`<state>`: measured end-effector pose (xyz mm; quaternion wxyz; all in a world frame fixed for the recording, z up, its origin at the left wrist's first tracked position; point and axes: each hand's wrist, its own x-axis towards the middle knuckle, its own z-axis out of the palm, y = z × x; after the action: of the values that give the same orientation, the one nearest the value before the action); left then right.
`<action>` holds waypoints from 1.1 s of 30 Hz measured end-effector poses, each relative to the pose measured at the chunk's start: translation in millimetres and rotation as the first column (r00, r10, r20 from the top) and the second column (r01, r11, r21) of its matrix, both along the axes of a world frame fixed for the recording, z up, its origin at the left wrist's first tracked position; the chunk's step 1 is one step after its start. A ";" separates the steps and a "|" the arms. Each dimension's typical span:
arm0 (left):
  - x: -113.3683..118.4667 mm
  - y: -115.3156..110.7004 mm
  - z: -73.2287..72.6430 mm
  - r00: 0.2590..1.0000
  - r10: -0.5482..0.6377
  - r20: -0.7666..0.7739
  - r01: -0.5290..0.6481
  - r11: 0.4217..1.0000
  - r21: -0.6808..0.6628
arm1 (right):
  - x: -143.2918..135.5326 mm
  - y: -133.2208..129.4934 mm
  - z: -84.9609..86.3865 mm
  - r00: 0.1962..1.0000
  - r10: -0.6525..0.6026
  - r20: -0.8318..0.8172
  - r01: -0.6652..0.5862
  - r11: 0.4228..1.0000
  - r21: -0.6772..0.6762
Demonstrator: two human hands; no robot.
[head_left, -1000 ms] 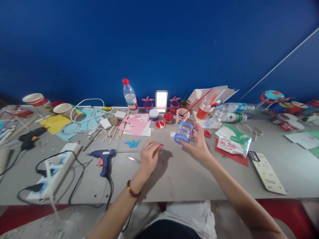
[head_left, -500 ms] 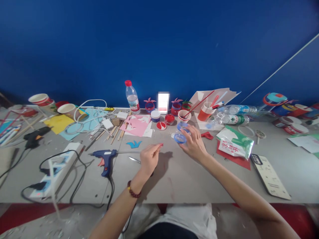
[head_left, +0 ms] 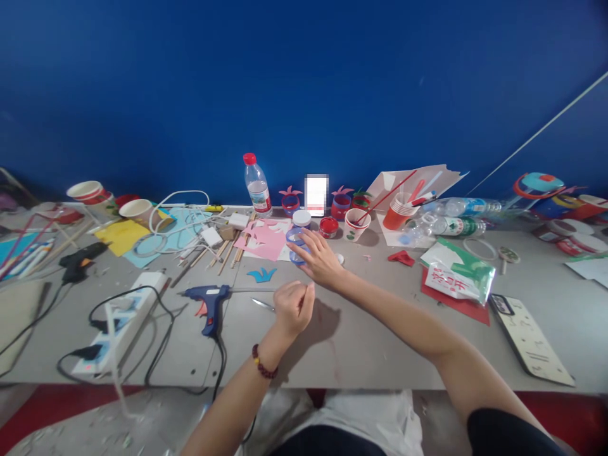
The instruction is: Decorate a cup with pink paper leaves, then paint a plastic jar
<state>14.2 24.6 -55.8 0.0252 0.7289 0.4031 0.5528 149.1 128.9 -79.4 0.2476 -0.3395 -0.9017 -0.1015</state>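
Several fingers [head_left: 312, 244] hold plastic [head_left: 293, 236]; packet [head_left: 451, 280] shows red characters

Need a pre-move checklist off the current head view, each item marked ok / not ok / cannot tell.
1. Right hand has a grip on the blue-rimmed piece: ok.
2. Left hand free: cannot tell; it's closed and its contents don't show.
3. Blade away from hands: not ok, it lies right beside the left hand.
4. Glue gun cool: cannot tell; it lies on the table.
5. Red paint covered: not ok, open pot near the right hand.
6. Bottle upright: ok.
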 end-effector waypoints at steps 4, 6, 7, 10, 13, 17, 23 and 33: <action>0.4 -0.5 -0.5 0.999 -0.024 -0.030 0.024 1.000 0.012 | -14.6 8.9 3.8 1.000 -0.022 0.009 0.022 1.000 -0.022; 0.8 -0.8 -0.8 0.999 -0.031 -0.035 0.031 0.999 0.012 | -18.6 10.0 7.5 0.999 -0.033 0.013 0.033 0.998 -0.052; 1.1 -0.9 -1.0 0.999 -0.032 -0.040 0.033 0.999 0.011 | -19.8 9.5 9.3 0.999 -0.035 0.012 0.035 0.997 -0.068; 1.9 -1.0 -1.9 0.998 -0.030 -0.055 0.031 0.999 0.015 | -19.7 4.3 12.7 1.000 -0.026 0.014 0.027 0.995 -0.099; 2.4 -1.0 -2.0 0.997 -0.042 -0.060 0.043 0.999 0.019 | -15.3 -4.7 13.7 0.999 -0.018 0.036 0.021 0.995 -0.100; 3.1 -1.6 -0.1 0.996 -0.070 -0.062 0.073 0.996 0.049 | -7.2 -16.0 13.2 0.999 -0.020 0.050 0.024 0.996 -0.089; 4.9 -4.4 1.9 0.991 -0.110 -0.077 0.114 0.992 0.051 | 0.6 -26.0 9.1 0.999 -0.028 0.045 0.032 0.997 -0.074; 11.4 -16.4 11.0 0.964 -0.239 -0.115 0.236 0.971 -0.036 | 40.9 -24.6 66.9 0.914 -0.262 -0.309 0.205 0.957 -0.206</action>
<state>25.6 8.3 -44.8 0.0752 0.8032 0.3197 0.4970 190.0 104.3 -12.5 0.3526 -0.4772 -0.8050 0.0052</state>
